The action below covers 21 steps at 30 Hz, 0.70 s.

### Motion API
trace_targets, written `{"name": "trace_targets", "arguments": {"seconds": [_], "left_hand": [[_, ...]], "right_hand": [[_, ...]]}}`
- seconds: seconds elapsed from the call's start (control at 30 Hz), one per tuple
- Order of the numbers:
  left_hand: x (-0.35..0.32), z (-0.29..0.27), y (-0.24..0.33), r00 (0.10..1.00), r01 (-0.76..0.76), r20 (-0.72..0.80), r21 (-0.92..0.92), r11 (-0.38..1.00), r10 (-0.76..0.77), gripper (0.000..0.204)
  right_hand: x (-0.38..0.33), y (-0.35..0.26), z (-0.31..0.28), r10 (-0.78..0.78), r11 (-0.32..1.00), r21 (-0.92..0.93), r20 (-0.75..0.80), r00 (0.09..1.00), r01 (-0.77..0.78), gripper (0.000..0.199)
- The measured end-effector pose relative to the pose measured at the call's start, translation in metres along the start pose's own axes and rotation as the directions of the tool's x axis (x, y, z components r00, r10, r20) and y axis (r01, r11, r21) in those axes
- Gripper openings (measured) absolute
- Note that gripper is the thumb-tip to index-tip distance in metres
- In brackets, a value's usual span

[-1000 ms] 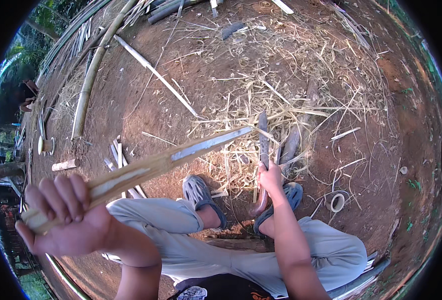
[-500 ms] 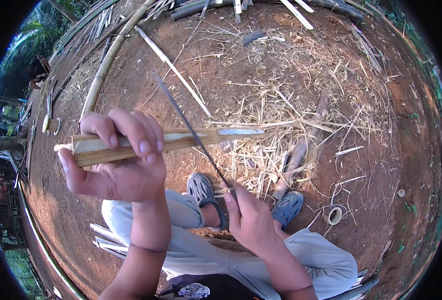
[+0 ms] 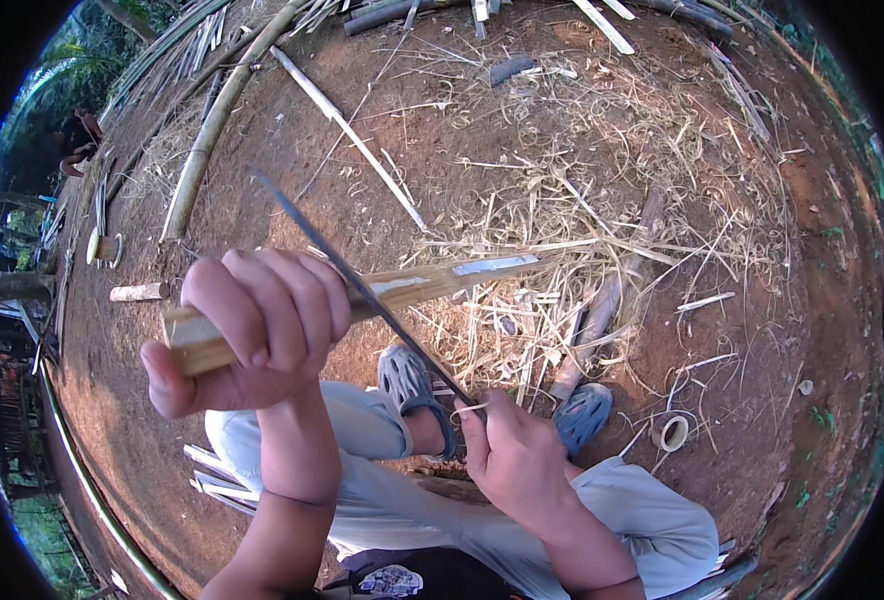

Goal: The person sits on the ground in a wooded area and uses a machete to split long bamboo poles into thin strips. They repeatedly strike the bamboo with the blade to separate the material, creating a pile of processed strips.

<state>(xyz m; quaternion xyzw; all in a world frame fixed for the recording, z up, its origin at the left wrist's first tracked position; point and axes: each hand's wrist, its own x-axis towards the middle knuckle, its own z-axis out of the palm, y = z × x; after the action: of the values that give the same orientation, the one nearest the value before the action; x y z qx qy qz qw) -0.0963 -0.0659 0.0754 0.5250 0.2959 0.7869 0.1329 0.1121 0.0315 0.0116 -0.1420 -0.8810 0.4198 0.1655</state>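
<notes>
Gripping the bamboo [image 3: 424,288], your left hand [image 3: 262,320] has its fingers wrapped over it close to one end, the thumb below. That cut end pokes out left of your fist; the rest runs rightward from your knuckles, narrowing to a tip that has a pale strip along its upper face and sits above your right hand, over the shavings. Your right hand [image 3: 517,445] is closed on the knife [image 3: 399,330], whose handle is mostly hidden in your grasp. The blade slants up and leftward, crossing the bamboo just right of your left fingers, its point beyond that fist; you cannot tell here whether the edge touches.

Beyond your right hand, shavings [image 3: 502,340] are heaped around a log [image 3: 594,322]. Your shoes [image 3: 402,380] flank that hand, one to its upper left, one to its upper right. Right of it lies a ring [image 3: 658,430]. Past your left hand, a pole [image 3: 207,145] and a stick [image 3: 347,130] lie on the soil.
</notes>
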Motion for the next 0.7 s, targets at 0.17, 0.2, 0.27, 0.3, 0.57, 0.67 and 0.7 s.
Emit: {"name": "trace_targets", "arguments": {"seconds": [0.17, 0.2, 0.27, 0.3, 0.57, 0.67, 0.7], "left_hand": [[0.001, 0.019, -0.004, 0.992, 0.014, 0.124, 0.01, 1.0, -0.015, 0.044], [0.001, 0.024, -0.003, 0.987, -0.012, 0.157, -0.008, 1.0, 0.014, 0.043], [0.009, 0.023, -0.006, 0.99, -0.033, 0.138, 0.007, 0.999, 0.032, 0.043], [-0.001, 0.026, -0.013, 0.994, 0.005, 0.108, -0.012, 1.0, -0.004, 0.044], [0.001, 0.03, -0.012, 1.0, 0.013, -0.012, 0.079, 0.997, -0.012, 0.043], [0.002, 0.031, -0.015, 0.999, -0.019, 0.037, 0.053, 0.998, 0.017, 0.042], [-0.001, 0.037, -0.011, 0.999, -0.011, 0.047, 0.057, 0.998, 0.008, 0.042]], "right_hand": [[0.001, 0.11, 0.02, 0.436, 0.893, -0.151, 0.06, 0.898, -0.423, 0.031], [-0.004, 0.111, 0.022, 0.416, 0.899, -0.164, 0.033, 0.909, -0.405, 0.033], [0.005, 0.069, 0.014, 0.326, 0.945, -0.016, 0.035, 0.945, -0.326, 0.027], [-0.003, 0.054, 0.014, 0.269, 0.96, 0.076, -0.002, 0.963, -0.268, 0.025], [0.012, 0.073, 0.02, 0.242, 0.97, 0.014, 0.051, 0.969, -0.243, 0.031], [0.009, 0.046, 0.005, -0.004, 1.0, 0.007, -0.05, 0.999, 0.004, 0.024], [0.003, 0.04, 0.004, -0.115, 0.992, 0.04, -0.088, 0.99, 0.118, 0.021]]}}
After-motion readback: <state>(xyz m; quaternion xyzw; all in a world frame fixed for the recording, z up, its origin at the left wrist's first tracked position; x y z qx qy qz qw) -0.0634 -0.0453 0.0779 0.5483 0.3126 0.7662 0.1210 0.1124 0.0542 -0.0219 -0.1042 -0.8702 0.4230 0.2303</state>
